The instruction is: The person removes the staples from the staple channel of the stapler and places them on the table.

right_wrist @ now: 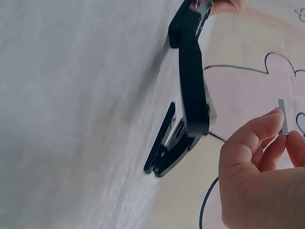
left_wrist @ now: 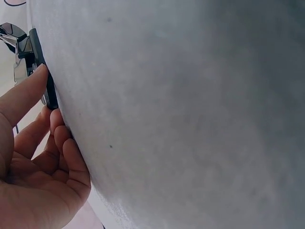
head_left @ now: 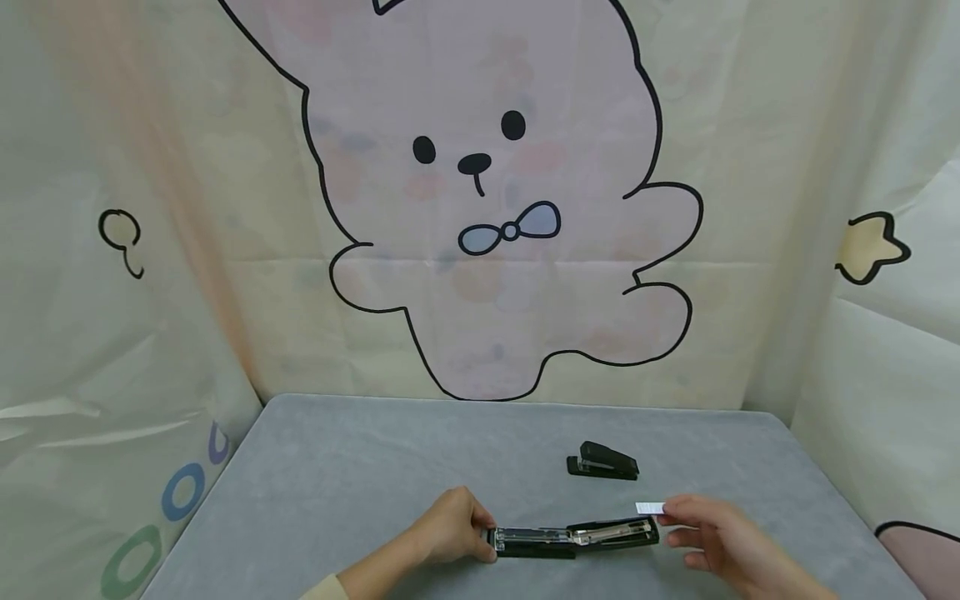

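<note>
A black stapler (head_left: 536, 542) lies folded wide open on the grey table, its metal inside facing up. At its left end, my left hand (head_left: 457, 527) pinches the base between thumb and fingers; the left wrist view shows the thumb (left_wrist: 29, 93) on the black base (left_wrist: 50, 90). My right hand (head_left: 708, 529) pinches a small silvery strip of staples (head_left: 649, 507) just above the stapler's right end. In the right wrist view that staple strip (right_wrist: 283, 117) sticks up between thumb and fingertips, apart from the raised stapler arm (right_wrist: 192, 81).
A second black stapler (head_left: 603, 462), smaller in view and closed, stands farther back on the table, right of the middle. Behind the table (head_left: 375, 442) hangs a curtain (head_left: 480, 325) with a cartoon bear; more cloth hangs along both sides.
</note>
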{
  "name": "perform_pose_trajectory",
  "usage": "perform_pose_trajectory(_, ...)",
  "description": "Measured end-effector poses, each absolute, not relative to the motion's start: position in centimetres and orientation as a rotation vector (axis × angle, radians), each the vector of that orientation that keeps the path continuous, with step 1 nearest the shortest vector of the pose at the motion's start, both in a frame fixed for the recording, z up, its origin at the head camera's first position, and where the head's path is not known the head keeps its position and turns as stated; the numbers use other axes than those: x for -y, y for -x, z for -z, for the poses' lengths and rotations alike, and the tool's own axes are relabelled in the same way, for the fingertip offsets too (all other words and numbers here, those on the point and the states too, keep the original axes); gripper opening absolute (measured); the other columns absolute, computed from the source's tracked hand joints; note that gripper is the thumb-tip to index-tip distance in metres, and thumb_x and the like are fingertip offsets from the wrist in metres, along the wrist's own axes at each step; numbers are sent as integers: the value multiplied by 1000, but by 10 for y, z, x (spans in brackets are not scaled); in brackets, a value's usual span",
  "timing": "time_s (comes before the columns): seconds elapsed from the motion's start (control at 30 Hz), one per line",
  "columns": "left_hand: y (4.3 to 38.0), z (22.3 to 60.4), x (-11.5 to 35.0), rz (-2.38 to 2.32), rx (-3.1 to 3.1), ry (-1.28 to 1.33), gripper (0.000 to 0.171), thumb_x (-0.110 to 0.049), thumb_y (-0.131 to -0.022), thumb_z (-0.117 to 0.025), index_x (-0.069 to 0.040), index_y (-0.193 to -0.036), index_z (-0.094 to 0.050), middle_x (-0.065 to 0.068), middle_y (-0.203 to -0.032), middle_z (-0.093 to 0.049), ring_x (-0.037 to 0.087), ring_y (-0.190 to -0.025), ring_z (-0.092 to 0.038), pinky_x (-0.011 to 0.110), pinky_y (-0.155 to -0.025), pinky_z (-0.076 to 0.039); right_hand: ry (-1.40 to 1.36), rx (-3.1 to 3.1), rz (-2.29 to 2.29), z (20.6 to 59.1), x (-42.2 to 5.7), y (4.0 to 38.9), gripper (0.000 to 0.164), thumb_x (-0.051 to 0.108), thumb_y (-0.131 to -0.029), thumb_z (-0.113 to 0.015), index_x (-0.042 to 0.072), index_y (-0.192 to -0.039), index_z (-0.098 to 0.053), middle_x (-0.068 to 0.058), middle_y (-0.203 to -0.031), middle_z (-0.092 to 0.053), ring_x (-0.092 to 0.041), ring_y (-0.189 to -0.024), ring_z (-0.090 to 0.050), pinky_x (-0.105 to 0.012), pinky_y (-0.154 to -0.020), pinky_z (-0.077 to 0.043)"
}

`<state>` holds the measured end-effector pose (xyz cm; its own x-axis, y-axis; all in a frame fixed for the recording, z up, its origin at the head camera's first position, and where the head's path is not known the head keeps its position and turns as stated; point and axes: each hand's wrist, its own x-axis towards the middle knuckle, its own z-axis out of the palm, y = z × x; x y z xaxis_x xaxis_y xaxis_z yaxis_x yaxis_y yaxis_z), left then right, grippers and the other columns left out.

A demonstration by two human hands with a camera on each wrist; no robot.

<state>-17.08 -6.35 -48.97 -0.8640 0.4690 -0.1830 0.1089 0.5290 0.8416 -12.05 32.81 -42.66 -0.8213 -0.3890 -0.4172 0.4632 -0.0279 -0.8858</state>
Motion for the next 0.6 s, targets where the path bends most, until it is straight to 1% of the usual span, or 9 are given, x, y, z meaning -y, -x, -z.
perform_pose_trajectory(0.17, 170, 489, 63, -1268, -2389, -474, 20, 2, -70, -92, -4, -86, -80, -5, -56, -57, 6, -54, -46, 22, -52, -34, -145, -1699, 1907, 425, -344, 122, 30, 24, -111, -45, 24, -101, -73, 6, -104, -68, -14, -94, -66, -32, -83, -51)
perform_pose_trajectory(0.33, 170, 489, 63, -1270, -2382, -477, 20, 3, -70, -92, -3, -86, -80, -4, -56, -58, 6, -53, -46, 22, -52, -34, -240, -1773, 1887, 426, -357, 123, 28, 27, -111, -47, 23, -101, -73, 5, -104, -67, -17, -96, -64, -35, -85, -51)
perform_pose_trajectory(0.6, 169, 489, 64, -1279, -2369, -468, 21, 3, -71, -92, -2, -88, -81, -4, -56, -57, 7, -53, -46, 22, -51, -34, -214, -1789, 1857, 434, -378, 123, 30, 26, -111, -45, 26, -98, -72, 9, -102, -67, -13, -93, -66, -32, -83, -52)
